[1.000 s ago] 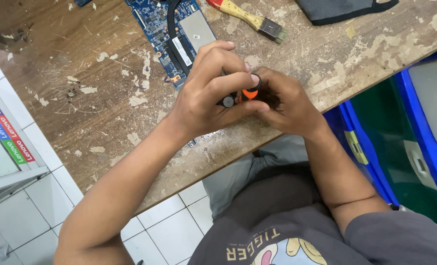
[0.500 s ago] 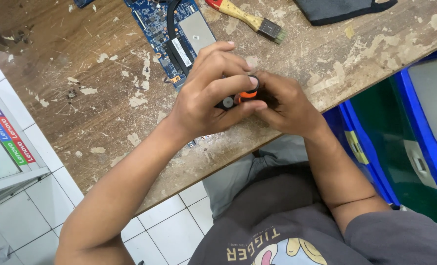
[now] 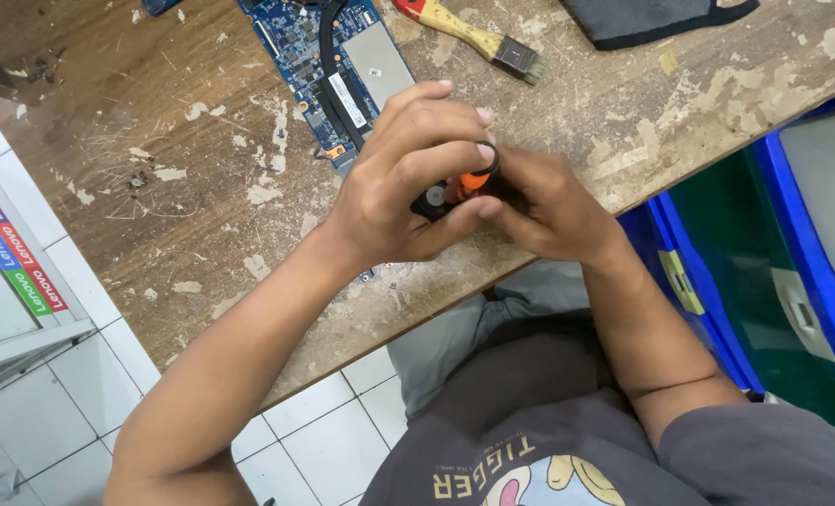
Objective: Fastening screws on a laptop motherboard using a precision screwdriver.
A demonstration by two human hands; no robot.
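Both hands, the left hand (image 3: pixel 408 192) and the right hand (image 3: pixel 549 206), are pressed together, pinching a small orange-and-black tool (image 3: pixel 464 185) (mostly hidden) above the scratched wooden worktop (image 3: pixel 202 187). Behind lies a blue circuit board (image 3: pixel 328 66).

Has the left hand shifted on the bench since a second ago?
No. The left hand sits at the same spot beside the blue circuit board, with both hands closed around the small orange and black tool.

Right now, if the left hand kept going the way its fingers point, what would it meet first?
Probably the right hand: the left hand points toward it, both closed around a small orange-and-black tool. Depth is unclear.
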